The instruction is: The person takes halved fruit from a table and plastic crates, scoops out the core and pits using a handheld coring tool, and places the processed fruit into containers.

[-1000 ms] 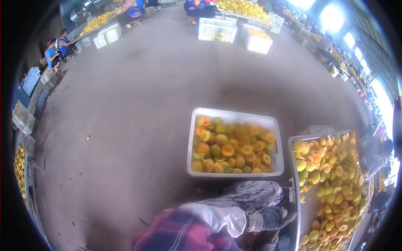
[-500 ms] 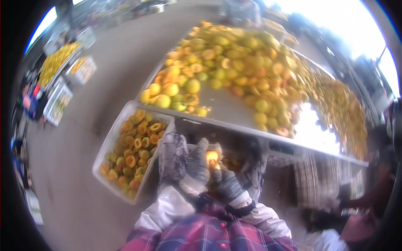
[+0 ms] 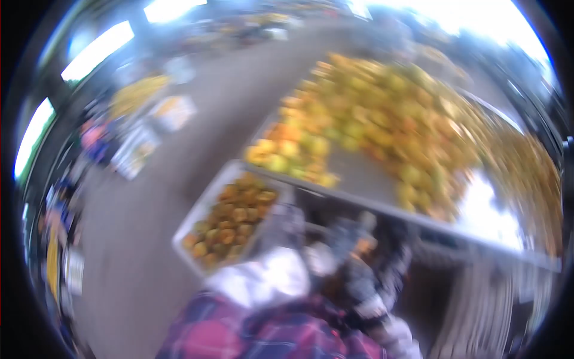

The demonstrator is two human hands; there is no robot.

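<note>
Small orange fruit being seen, blurred [image 3: 365,244], between left hand [image 3: 342,238] at its nine o'clock and right hand [image 3: 361,281] at six; whether either grip is being closed cannot be told. Farther at nine, crate [image 3: 205,201] being occupied by cut fruit [image 3: 230,224]. Toward one, heaped fruit [image 3: 382,113] being borne by table [image 3: 365,173].

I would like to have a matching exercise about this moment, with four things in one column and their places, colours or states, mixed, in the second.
Things
1. Crate
2. Table
3. Checked garment
4. Left hand and right hand

Places, colours, states
a. Pink and dark blue
b. Blurred, near each other
c. Left of the table in the picture, with fruit inside
d. Bearing a wide spread of fruit, with a bare grey area

Right pairs: 1-c, 2-d, 3-a, 4-b.
</note>
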